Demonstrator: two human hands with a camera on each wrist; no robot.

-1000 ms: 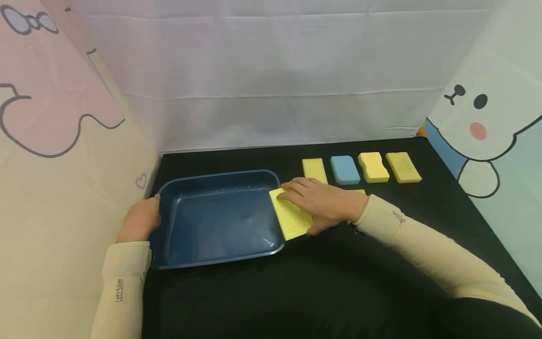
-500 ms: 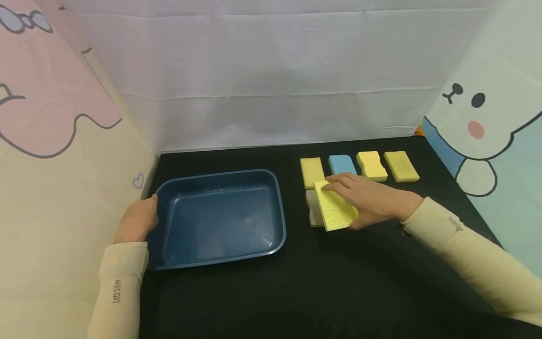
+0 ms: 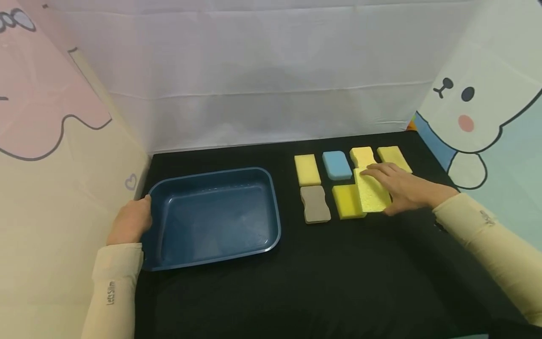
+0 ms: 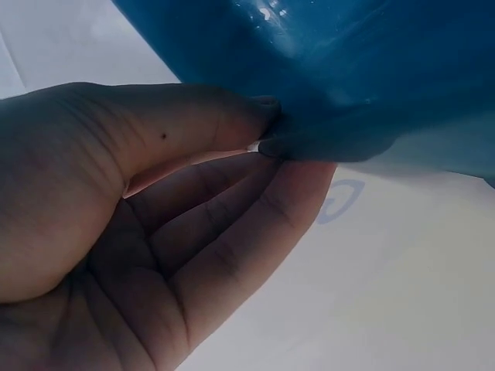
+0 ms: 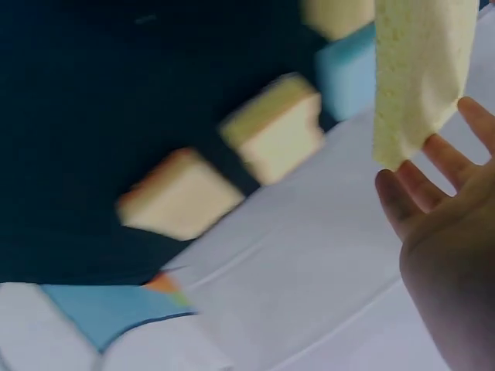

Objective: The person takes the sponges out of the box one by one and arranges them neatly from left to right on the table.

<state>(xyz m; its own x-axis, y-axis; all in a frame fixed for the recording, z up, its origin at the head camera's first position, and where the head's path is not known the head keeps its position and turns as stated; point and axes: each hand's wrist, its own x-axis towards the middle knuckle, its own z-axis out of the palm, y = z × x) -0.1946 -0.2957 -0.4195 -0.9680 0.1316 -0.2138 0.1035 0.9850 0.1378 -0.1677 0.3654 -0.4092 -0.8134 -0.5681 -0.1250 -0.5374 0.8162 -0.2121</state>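
Observation:
My left hand (image 3: pixel 131 220) pinches the left rim of a blue tray (image 3: pixel 211 173); in the left wrist view its thumb and fingers (image 4: pixel 240 255) meet on the tray's edge (image 4: pixel 325 131). A bright yellow sponge (image 3: pixel 373 193) is held by its edges in my right hand (image 3: pixel 410 188), raised over the sponge rows. It overlaps the right part of a yellow sponge (image 3: pixel 347 202) and the lower part of a wavy yellow sponge (image 3: pixel 361 155). In the right wrist view, fingertips lie along one edge of the held sponge (image 5: pixel 418 85); the thumb is barely in view.
A pale yellow sponge (image 3: pixel 307 169), a blue sponge (image 3: pixel 337 165) and another yellow sponge (image 3: pixel 394 157) lie in the back row. A grey wavy sponge (image 3: pixel 315 204) sits in front. A white curtain (image 3: pixel 254 117) hangs behind the black tabletop (image 3: pixel 296 282).
My right hand has carried the bright yellow sponge rightward from the tray's right edge, uncovering the grey and front yellow sponges. The left hand keeps its hold on the tray.

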